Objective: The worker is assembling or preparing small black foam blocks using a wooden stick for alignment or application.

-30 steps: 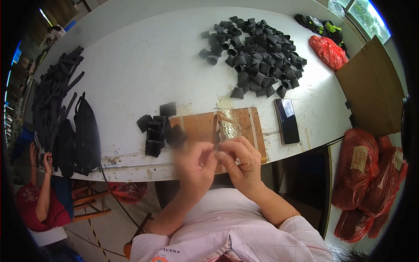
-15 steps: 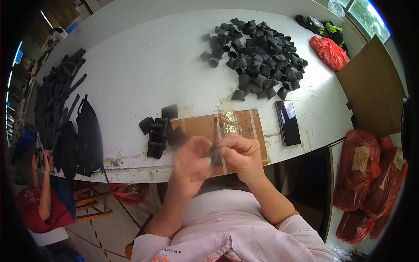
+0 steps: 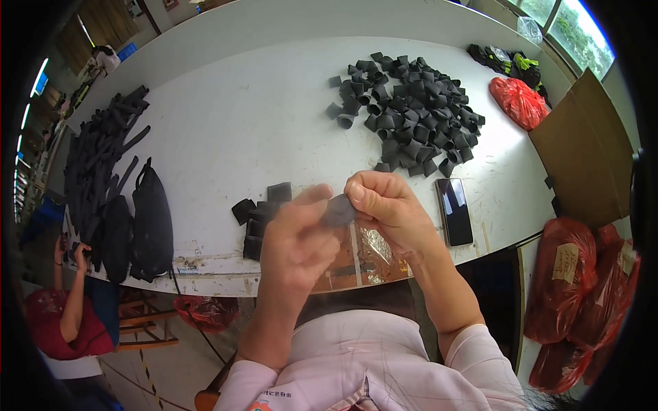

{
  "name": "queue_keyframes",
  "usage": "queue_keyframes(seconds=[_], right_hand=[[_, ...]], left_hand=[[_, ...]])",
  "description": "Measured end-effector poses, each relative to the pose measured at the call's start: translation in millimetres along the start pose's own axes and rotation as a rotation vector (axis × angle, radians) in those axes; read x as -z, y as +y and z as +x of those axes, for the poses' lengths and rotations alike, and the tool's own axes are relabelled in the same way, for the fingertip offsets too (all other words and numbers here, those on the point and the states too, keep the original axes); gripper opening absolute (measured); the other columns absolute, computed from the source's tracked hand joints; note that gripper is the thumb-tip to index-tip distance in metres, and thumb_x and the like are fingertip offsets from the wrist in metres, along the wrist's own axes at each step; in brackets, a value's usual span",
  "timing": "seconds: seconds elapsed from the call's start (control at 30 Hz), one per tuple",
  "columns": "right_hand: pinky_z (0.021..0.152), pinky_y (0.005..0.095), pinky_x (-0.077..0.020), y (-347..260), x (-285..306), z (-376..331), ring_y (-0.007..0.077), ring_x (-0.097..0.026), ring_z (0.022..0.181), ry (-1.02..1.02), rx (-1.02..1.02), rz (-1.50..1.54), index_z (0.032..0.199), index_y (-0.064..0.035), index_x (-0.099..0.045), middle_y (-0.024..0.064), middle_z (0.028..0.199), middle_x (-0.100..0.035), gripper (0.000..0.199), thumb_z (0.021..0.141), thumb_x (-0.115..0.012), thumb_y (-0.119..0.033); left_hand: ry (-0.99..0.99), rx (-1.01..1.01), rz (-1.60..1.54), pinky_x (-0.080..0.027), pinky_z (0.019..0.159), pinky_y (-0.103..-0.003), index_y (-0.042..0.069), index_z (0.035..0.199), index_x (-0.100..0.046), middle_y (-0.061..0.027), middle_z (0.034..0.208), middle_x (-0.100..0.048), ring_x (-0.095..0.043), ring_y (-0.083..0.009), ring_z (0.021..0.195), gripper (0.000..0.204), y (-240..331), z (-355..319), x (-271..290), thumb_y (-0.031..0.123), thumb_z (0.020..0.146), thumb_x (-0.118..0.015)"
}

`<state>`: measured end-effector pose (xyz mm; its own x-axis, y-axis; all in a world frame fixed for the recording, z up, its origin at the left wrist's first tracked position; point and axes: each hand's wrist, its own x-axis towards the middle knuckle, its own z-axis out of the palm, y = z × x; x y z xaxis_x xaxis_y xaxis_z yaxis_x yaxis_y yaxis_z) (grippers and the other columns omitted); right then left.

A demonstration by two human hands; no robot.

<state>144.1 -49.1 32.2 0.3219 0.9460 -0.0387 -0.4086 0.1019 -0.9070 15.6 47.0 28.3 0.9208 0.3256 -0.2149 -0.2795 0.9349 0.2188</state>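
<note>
A short black fabric tube is up between my hands, above the near part of the table. My right hand pinches its right edge between thumb and fingers. At its left side is my left hand, smeared by motion, with the fingers partly curled; whether they grip the tube I cannot tell. Below my hands a brown board with clear tape lies at the table's near edge, partly hidden. Several similar black pieces lie just beyond my left hand, some behind it.
A large heap of short black tubes lies on the white table. Right of my hands is a phone. Long black strips and black pouches lie at left. Red bags sit at right. Another person works at far left.
Both hands have risen away from me, off the board, with the black tube. It now shows more openly between them. My view has tilted slightly, so the table appears lower.
</note>
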Motion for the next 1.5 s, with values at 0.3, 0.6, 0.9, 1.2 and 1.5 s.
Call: queue_keyframes(seconds=[0.3,0.6,0.9,1.2,1.5], right_hand=[[0.054,0.0242,-0.0394,28,6,-12,0.0106,-0.044,0.056,0.268,0.325,-0.505,0.081,-0.0021,-0.054,0.0016,0.066,-0.048,0.021,0.085,-0.055,-0.023],[0.051,0.0300,-0.0421,16,-12,-22,0.0228,-0.051,0.062,0.334,0.737,-0.972,0.086,-0.0024,-0.058,0.0094,0.075,-0.052,0.028,0.064,-0.071,-0.014],[0.046,0.0289,-0.0372,19,-4,-19,0.0214,-0.045,0.057,0.335,0.932,-1.178,0.080,-0.0013,-0.057,0.0068,0.069,-0.051,0.023,0.058,-0.062,0.003],[0.046,0.0280,-0.0359,21,-6,-16,0.0195,-0.046,0.056,0.299,0.981,-1.303,0.077,0.0037,-0.057,0.0102,0.068,-0.052,0.016,0.062,-0.062,0.005],[0.047,0.0176,-0.0345,-6,33,-10,0.0039,-0.043,0.054,0.598,0.408,-0.111,0.082,0.0020,-0.060,-0.0011,0.064,-0.050,0.025,0.088,-0.049,-0.020]], left_hand=[[0.111,-0.756,1.105,-0.041,0.065,-0.019,-0.003,0.109,-0.048,-0.0084,0.091,-0.056,-0.051,-0.0101,0.083,0.028,-23,7,10,0.008,0.084,-0.053],[-0.072,-0.829,1.068,-0.040,0.079,-0.027,-0.001,0.086,-0.057,-0.0079,0.084,-0.057,-0.052,-0.0151,0.081,0.008,-16,4,-1,0.006,0.083,-0.054],[-0.067,-0.646,0.519,-0.040,0.082,-0.031,0.000,0.088,-0.055,-0.0094,0.086,-0.056,-0.051,-0.0179,0.084,0.008,-21,3,14,0.008,0.085,-0.053],[-0.032,-0.636,1.050,-0.041,0.079,-0.023,-0.004,0.102,-0.053,-0.0101,0.095,-0.058,-0.053,-0.0104,0.084,0.022,-13,3,19,0.008,0.084,-0.054],[1.063,-0.978,1.887,-0.038,0.084,-0.039,0.000,0.110,-0.049,-0.0168,0.099,-0.052,-0.047,-0.0328,0.095,0.037,93,26,144,0.012,0.075,-0.057]])
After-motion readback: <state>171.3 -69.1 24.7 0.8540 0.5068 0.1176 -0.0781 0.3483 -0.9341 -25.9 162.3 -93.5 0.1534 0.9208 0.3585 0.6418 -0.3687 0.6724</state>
